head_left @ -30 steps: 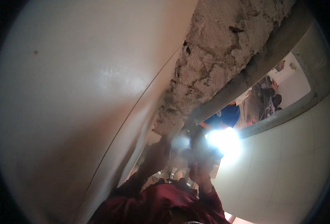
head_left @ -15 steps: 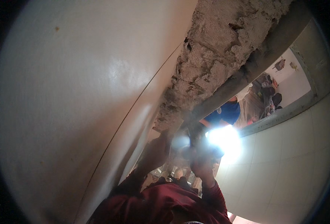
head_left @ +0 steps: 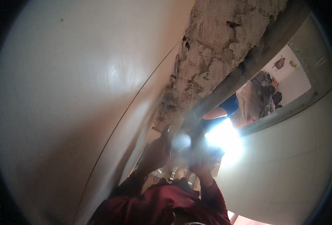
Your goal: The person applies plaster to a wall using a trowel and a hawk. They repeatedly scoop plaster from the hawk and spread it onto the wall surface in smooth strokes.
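You're looking up along a wall, and both your hands are raised close together in the middle of the view. Your left hand (head_left: 156, 152) is reaching up beside the lower end of the rough, crumbling concrete strip (head_left: 214, 56), its fingers near the broken edge where the strip meets the smooth cream panel (head_left: 72, 105). Your right hand (head_left: 199, 153) is lifting just beside it, to the right, with a small bright object (head_left: 181, 141) glowing between the two hands; glare is washing it out, so I cannot tell what it is or which hand is carrying it. I cannot tell either whether your fingers are spread or curled: both hands are dark against the light.

A strong light (head_left: 226, 137) is blazing just right of your right hand. Your dark red sleeves (head_left: 162, 202) are coming up from the lower edge. To the right, pale wall tiles (head_left: 286, 165) are running up to a grey frame (head_left: 282, 110), and past the frame another person in a blue top (head_left: 229, 105) is standing near some clutter.
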{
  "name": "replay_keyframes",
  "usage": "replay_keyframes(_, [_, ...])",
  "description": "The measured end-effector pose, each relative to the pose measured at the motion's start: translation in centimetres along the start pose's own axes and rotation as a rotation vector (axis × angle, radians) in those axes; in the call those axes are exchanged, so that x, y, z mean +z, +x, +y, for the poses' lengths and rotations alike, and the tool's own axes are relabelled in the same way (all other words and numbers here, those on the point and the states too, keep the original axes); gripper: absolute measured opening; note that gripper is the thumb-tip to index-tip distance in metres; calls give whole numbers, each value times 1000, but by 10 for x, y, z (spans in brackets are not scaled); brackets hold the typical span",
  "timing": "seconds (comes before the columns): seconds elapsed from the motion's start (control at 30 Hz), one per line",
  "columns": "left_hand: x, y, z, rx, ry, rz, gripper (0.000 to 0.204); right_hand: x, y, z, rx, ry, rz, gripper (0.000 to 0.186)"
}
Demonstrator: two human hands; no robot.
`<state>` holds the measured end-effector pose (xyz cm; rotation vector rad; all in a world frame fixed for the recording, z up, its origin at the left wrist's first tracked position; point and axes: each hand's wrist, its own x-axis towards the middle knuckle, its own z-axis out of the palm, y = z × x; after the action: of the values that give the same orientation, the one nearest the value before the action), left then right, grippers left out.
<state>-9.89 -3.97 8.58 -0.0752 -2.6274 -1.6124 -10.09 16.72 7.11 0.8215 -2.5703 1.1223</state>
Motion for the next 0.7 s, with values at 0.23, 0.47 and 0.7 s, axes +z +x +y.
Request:
replay_keyframes(0.23, [9,4,-2,7,-36,-17,42,-3,-1,2,-175,-198,64,28])
replay_keyframes(0.47, [33,-4,-22,142,38,120,42,1,-11,7,17,-108,1,34])
replay_keyframes(0.7, [57,-15,-36,138,35,110,29,1,-52,26,-353,-428,239,27])
